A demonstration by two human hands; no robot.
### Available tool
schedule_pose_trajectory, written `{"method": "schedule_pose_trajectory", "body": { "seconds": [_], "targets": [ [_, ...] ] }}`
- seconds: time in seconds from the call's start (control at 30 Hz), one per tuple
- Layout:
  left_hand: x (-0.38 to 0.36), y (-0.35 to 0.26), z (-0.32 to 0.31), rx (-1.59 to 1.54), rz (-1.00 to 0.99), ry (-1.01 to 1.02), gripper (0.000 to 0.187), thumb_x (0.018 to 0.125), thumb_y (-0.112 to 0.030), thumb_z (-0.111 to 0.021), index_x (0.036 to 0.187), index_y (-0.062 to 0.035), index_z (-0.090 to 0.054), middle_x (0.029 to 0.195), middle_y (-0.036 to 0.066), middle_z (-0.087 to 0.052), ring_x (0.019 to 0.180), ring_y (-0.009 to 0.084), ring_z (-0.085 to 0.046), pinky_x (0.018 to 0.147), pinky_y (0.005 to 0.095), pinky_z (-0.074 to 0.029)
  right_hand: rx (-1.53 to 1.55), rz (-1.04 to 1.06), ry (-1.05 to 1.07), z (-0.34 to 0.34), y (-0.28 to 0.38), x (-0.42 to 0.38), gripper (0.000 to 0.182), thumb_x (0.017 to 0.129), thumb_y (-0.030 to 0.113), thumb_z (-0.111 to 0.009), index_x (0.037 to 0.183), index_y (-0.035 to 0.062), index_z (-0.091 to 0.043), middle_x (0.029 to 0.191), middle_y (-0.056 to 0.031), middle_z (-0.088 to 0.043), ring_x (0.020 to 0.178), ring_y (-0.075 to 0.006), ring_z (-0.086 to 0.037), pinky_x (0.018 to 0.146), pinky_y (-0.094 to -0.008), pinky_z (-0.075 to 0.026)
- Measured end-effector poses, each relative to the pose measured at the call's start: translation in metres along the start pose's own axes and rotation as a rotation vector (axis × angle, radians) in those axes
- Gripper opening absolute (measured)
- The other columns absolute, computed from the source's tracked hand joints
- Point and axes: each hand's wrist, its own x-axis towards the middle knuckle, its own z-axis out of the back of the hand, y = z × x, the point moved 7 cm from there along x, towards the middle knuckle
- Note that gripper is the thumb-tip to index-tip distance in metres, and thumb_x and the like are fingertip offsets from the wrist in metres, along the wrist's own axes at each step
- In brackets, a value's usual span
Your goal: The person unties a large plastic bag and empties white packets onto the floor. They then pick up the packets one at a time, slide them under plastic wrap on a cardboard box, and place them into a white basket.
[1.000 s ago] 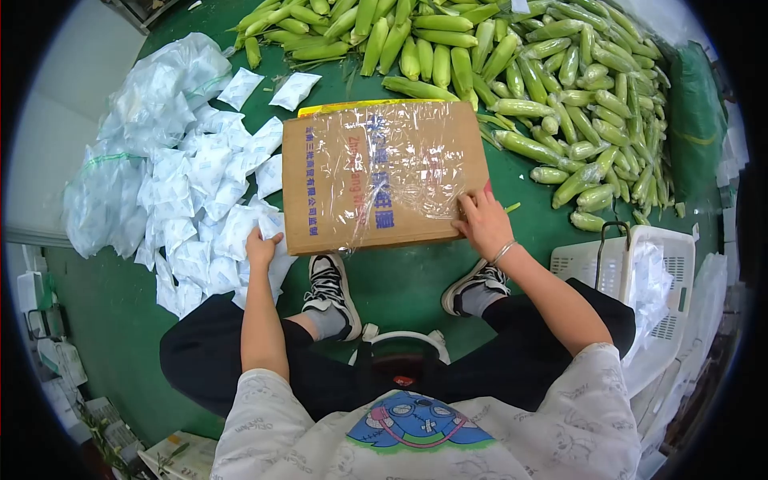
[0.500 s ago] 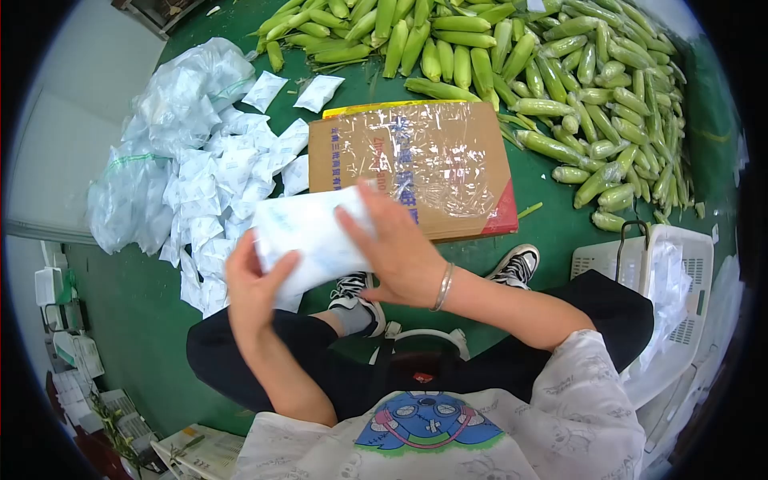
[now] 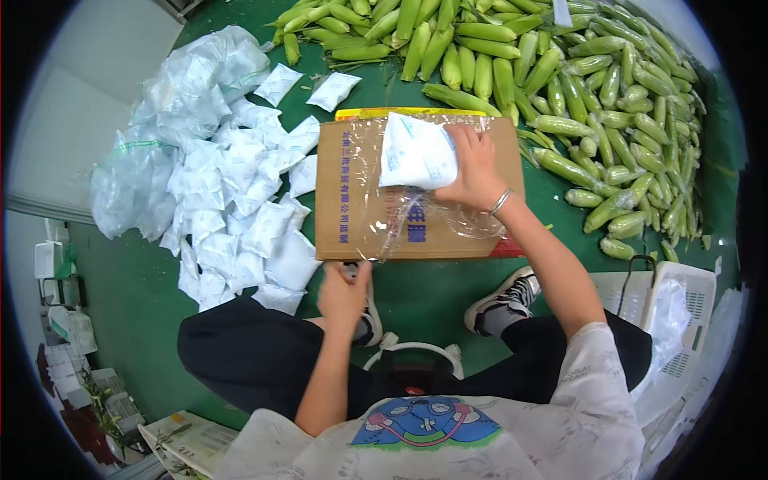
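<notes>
My right hand (image 3: 474,172) grips a white, pillow-shaped ice pack (image 3: 416,154) with pale blue print by its right side, over the cardboard box (image 3: 340,228). Clear plastic film (image 3: 392,228) lies crumpled across the box top, partly beneath the pack. At the box's front edge, my left hand (image 3: 344,292) is closed in a pinch, with the film drawn toward it. The fingertips are slightly blurred. Left of the box spreads a pile of similar ice packs (image 3: 232,192), and two more lie apart behind it.
Clear plastic bags (image 3: 200,80) of packs stand at the far left. Green corn in husks (image 3: 416,44) is heaped behind the box, with film-wrapped corn (image 3: 632,136) at the right. A white plastic basket (image 3: 688,308) holding clear film stands by my right knee.
The ice pack, earlier between both hands in front of the box, is now over the box in my right hand. My left hand has let go and pinches at the box's front edge; the film has shifted.
</notes>
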Motion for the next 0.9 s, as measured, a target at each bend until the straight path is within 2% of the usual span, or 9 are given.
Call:
{"method": "schedule_pose_trajectory", "body": {
  "seconds": [0.17, 0.3, 0.37, 0.47, 0.53, 0.7, 0.73, 0.83, 0.9],
  "targets": [
    [0.017, 0.008, -0.058, -0.738, 0.081, 0.213, 0.028, 0.091, -0.023, -0.059, 0.075, 0.0003, -0.061, 0.067, 0.006, -0.062, 0.060, 0.0119, -0.059, 0.055, 0.0251, -0.046, -0.147, 0.074, -0.042, -0.026, -0.007, 0.005, 0.092, 0.044, 0.026, -0.080, 0.127, 0.0064, -0.045, 0.122, -0.0163, -0.046, 0.104, -0.0380, -0.043, 0.093, -0.0463, -0.037],
    [0.030, -0.051, 0.009, -1.121, -0.078, 0.068, 0.018, 0.091, -0.010, -0.056, 0.080, 0.0028, -0.063, 0.071, 0.006, -0.064, 0.064, 0.0113, -0.060, 0.059, 0.0239, -0.047, -0.206, 0.113, 0.051, -0.029, 0.000, -0.012, 0.091, 0.045, 0.028, -0.081, 0.126, 0.0065, -0.046, 0.123, -0.0164, -0.046, 0.103, -0.0384, -0.045, 0.092, -0.0473, -0.040],
    [0.050, -0.106, 0.031, -0.832, -0.537, 0.054, 0.015, 0.088, -0.010, -0.060, 0.090, 0.0042, -0.064, 0.073, 0.008, -0.066, 0.065, 0.0154, -0.062, 0.062, 0.0262, -0.049, -0.205, 0.141, 0.130, -0.037, 0.006, -0.022, 0.091, 0.046, 0.029, -0.082, 0.126, 0.0069, -0.046, 0.123, -0.0165, -0.046, 0.102, -0.0387, -0.046, 0.092, -0.0476, -0.040],
    [0.080, -0.163, 0.012, -0.482, -0.751, 0.171, 0.021, 0.085, -0.010, -0.062, 0.101, 0.0038, -0.064, 0.083, 0.009, -0.066, 0.079, 0.0215, -0.063, 0.076, 0.0314, -0.050, -0.143, 0.144, 0.294, -0.049, 0.006, -0.018, 0.092, 0.047, 0.035, -0.082, 0.127, 0.0068, -0.048, 0.121, -0.0173, -0.049, 0.101, -0.0422, -0.047, 0.094, -0.0472, -0.040],
    [0.073, -0.181, -0.019, -0.192, -1.259, 0.149, 0.027, 0.082, -0.014, -0.067, 0.104, 0.0015, -0.064, 0.103, 0.012, -0.063, 0.098, 0.0292, -0.059, 0.087, 0.0363, -0.047, -0.043, 0.087, 0.468, -0.052, 0.002, -0.011, 0.094, 0.048, 0.041, -0.081, 0.128, 0.0063, -0.047, 0.118, -0.0162, -0.052, 0.103, -0.0399, -0.049, 0.092, -0.0449, -0.042],
    [0.062, -0.178, -0.029, 0.306, -1.403, 0.152, 0.070, 0.071, -0.015, -0.073, 0.131, 0.0003, -0.041, 0.121, 0.022, -0.051, 0.115, 0.0377, -0.048, 0.096, 0.0411, -0.042, 0.268, -0.166, 0.858, -0.071, -0.024, 0.010, 0.096, 0.054, 0.047, -0.081, 0.130, 0.0007, -0.043, 0.122, -0.0253, -0.051, 0.111, -0.0392, -0.050, 0.097, -0.0406, -0.041],
    [0.069, -0.181, -0.033, 0.304, -1.418, 0.143, 0.070, 0.071, -0.015, -0.073, 0.131, 0.0003, -0.041, 0.121, 0.022, -0.051, 0.115, 0.0377, -0.048, 0.096, 0.0411, -0.042, 0.260, -0.169, 0.844, -0.076, -0.031, -0.002, 0.096, 0.054, 0.047, -0.081, 0.130, 0.0007, -0.043, 0.122, -0.0253, -0.051, 0.111, -0.0392, -0.050, 0.097, -0.0406, -0.041],
    [0.081, -0.185, -0.045, 0.354, -1.502, 0.030, 0.076, 0.065, -0.013, -0.075, 0.131, 0.0002, -0.040, 0.122, 0.023, -0.050, 0.114, 0.0391, -0.050, 0.094, 0.0418, -0.044, 0.199, -0.197, -0.041, -0.014, -0.007, -0.061, 0.089, 0.065, 0.034, -0.082, 0.134, 0.0005, -0.038, 0.125, -0.0257, -0.047, 0.110, -0.0382, -0.052, 0.093, -0.0410, -0.044],
    [0.082, -0.189, -0.049, 0.424, -1.375, 0.148, 0.071, 0.063, -0.008, -0.073, 0.127, 0.0021, -0.043, 0.118, 0.023, -0.053, 0.109, 0.0386, -0.053, 0.089, 0.0426, -0.047, -0.022, -0.109, -0.019, -0.010, 0.013, -0.107, 0.074, 0.067, 0.027, -0.079, 0.127, 0.0002, -0.044, 0.115, -0.0241, -0.051, 0.102, -0.0370, -0.054, 0.089, -0.0413, -0.045]
  ]
}}
